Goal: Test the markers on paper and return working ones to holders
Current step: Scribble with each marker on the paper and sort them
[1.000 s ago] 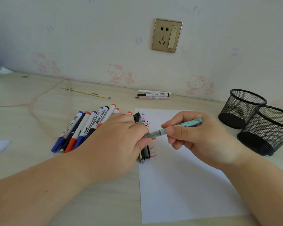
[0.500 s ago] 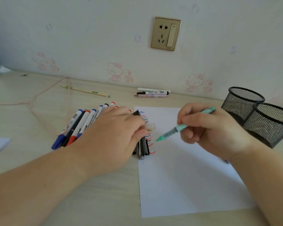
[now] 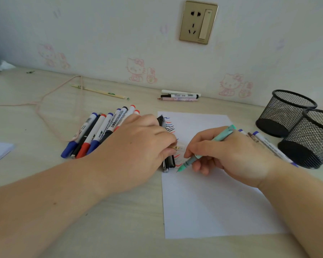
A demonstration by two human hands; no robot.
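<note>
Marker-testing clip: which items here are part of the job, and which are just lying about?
Job: teal pen in right hand; clear cap in left hand; paper; marker row; mesh holders.
Lying about: pink cord; wall socket; pencil.

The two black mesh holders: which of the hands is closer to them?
The right hand. It holds the teal pen on the paper, just left of the mesh holders. The left hand rests further left, at the paper's left edge beside the row of markers.
</note>
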